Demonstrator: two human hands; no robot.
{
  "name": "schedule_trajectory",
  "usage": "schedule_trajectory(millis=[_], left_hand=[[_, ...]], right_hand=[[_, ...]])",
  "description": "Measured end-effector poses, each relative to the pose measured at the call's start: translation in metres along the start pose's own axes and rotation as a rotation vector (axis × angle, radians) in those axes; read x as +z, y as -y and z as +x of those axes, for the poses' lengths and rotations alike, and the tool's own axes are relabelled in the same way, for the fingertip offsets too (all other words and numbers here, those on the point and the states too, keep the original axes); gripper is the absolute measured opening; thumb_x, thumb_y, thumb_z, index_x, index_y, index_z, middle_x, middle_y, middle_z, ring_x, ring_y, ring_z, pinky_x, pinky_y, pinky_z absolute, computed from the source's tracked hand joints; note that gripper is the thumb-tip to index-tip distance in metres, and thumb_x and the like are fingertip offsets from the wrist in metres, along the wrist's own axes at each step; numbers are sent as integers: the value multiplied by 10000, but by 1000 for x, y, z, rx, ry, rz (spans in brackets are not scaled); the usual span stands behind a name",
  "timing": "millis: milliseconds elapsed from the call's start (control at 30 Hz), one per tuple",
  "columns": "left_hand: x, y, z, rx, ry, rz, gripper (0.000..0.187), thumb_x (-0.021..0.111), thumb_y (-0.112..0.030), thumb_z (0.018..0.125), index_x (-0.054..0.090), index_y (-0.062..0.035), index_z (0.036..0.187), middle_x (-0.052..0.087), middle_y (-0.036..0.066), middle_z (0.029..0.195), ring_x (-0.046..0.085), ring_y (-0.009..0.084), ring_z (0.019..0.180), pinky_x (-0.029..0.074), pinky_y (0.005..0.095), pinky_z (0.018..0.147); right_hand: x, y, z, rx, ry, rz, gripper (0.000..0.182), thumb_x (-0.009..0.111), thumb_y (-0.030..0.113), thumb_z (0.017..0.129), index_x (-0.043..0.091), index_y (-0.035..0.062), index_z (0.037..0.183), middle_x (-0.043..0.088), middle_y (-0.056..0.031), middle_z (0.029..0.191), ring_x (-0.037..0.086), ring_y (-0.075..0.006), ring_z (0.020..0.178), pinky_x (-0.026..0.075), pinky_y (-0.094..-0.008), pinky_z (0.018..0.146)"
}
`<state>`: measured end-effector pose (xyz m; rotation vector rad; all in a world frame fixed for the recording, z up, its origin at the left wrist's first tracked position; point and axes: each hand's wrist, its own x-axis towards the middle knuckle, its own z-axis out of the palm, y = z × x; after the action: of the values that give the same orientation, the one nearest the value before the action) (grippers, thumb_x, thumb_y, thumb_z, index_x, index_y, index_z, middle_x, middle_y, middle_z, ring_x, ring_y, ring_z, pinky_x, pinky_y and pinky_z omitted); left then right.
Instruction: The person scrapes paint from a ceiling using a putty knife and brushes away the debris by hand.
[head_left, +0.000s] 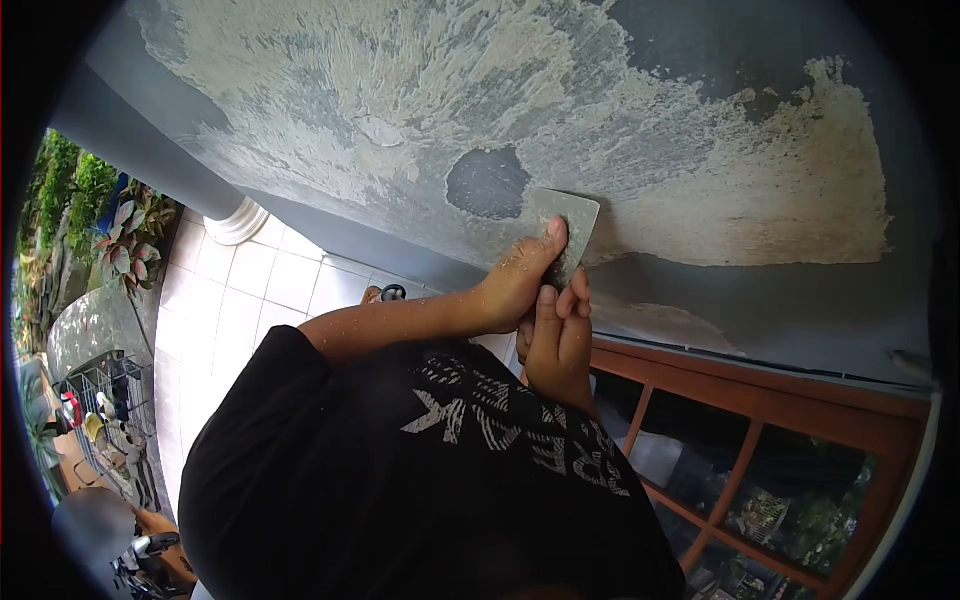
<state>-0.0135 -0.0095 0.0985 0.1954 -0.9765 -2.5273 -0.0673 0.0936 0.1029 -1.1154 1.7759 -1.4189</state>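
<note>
A flat metal scraper blade lies against a grey wall with rough, partly stripped paint. My left hand, dusted with pale flakes, grips the blade, its thumb pressed along the face. Just below, my right hand closes on the lower end of the same scraper, thumb raised beside curled fingertips. Some of the fingers overlap, and the scraper's lower end is hidden. Left of the blade's upper edge is a dark, roundish bare patch.
A wood-framed window lies at lower right. On the left are a round column, white floor tiles, plants and a wire rack with shoes. A blurred person shows at lower left.
</note>
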Motion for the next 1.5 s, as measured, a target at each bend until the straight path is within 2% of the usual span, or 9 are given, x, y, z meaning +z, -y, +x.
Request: schedule_trajectory(millis=[400, 867, 967, 1000, 1067, 1167, 1300, 1367, 1500], left_hand=[[-6, 4, 3, 19, -34, -37, 721, 222, -591, 921, 582, -5, 704, 516, 70, 557, 596, 193, 656, 489, 274, 605], [-2, 6, -5, -6, -26, -62, 715, 246, -601, 914, 586, -7, 707, 530, 83, 566, 587, 190, 641, 484, 272, 598], [-11, 12, 0, 7, -29, -33, 715, 249, -602, 913, 587, -7, 708, 530, 80, 562, 587, 187, 637, 482, 265, 590], [-10, 14, 1, 14, -49, -66, 716, 249, -603, 913, 587, -6, 707, 531, 79, 561, 586, 186, 634, 482, 265, 590], [-4, 16, 1, 13, -90, -124, 719, 251, -606, 911, 587, -5, 705, 533, 77, 560, 585, 184, 628, 483, 265, 591], [-3, 7, -6, 18, -65, -2, 724, 248, -611, 908, 589, -7, 704, 539, 75, 560, 584, 182, 624, 482, 269, 586], [-7, -2, 3, 101, -88, 89, 731, 235, -598, 917, 595, -2, 698, 535, 72, 554, 587, 182, 624, 480, 272, 588], [-7, -8, 6, 170, -41, 78, 734, 228, -592, 921, 599, 1, 696, 531, 71, 547, 587, 179, 623, 477, 269, 584], [-9, -3, -5, 50, 57, -20, 735, 229, -590, 922, 598, 2, 690, 530, 74, 552, 579, 177, 614, 472, 267, 580]], right_hand=[[-3, -12, 10, -43, 41, -187, 141, 402, 157, 953, 359, 53, 1039, 398, 24, 635, 305, -11, 448, 245, -185, 389], [-2, -2, -3, 6, 55, -69, 175, 423, 196, 958, 408, 22, 941, 411, 10, 597, 326, -25, 447, 251, -195, 393], [5, 3, 3, -56, -40, -142, 138, 454, 132, 937, 409, 5, 908, 452, -70, 726, 438, -114, 621, 361, -256, 548], [5, 6, 6, -57, -39, -105, 153, 438, 157, 947, 412, 9, 978, 442, -28, 697, 394, -66, 554, 313, -222, 471], [4, 17, -1, 82, -10, 10, 149, 431, 150, 947, 408, 7, 977, 428, -25, 707, 380, -66, 574, 302, -216, 496], [0, 28, 0, 197, 13, 94, 145, 450, 88, 925, 392, -5, 830, 412, -96, 766, 433, -162, 726, 378, -278, 683], [6, 6, 17, -100, -29, -104, 157, 466, 84, 915, 381, 0, 814, 395, -82, 738, 411, -163, 663, 375, -299, 626], [3, 16, 18, -66, 10, -94, 167, 470, 86, 914, 377, 1, 805, 390, -81, 727, 422, -167, 660, 374, -300, 617], [6, 24, 1, 76, 2, -36, 198, 473, 98, 917, 366, 14, 773, 385, -80, 688, 447, -157, 596, 375, -288, 555]])
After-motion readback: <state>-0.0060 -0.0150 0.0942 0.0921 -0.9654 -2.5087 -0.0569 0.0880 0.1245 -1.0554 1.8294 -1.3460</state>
